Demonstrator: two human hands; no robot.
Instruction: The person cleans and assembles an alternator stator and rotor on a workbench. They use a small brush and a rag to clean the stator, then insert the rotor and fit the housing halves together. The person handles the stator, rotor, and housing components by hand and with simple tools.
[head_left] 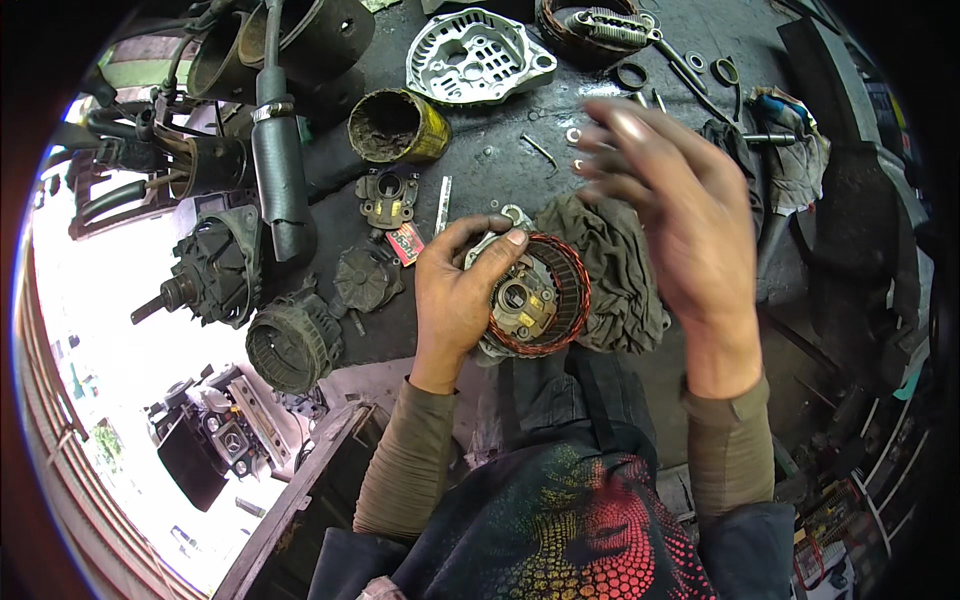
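Observation:
My left hand (450,290) grips the rim of an alternator housing with a copper-wound stator (578,292) in it, near the bench's front edge. The thumb lies over the top of the ring, and the fingers reach round its far left side. Inside the ring sits a brownish round part (524,302) with a central hole. My right hand (700,225) is raised over the bench to the right, apart from the housing. Its fingers stretch leftward, blurred by motion, with nothing visible in them. Behind and right of the stator lies a crumpled dark grey rag (622,275).
A silver slotted alternator cover (475,60) lies at the back, beside a dirty yellow can (425,130). Left are a rotor assembly (215,270), a dark ring housing (290,345) and a small red-yellow box (406,243). Small rings (632,75) and a bolt (540,150) lie farther back.

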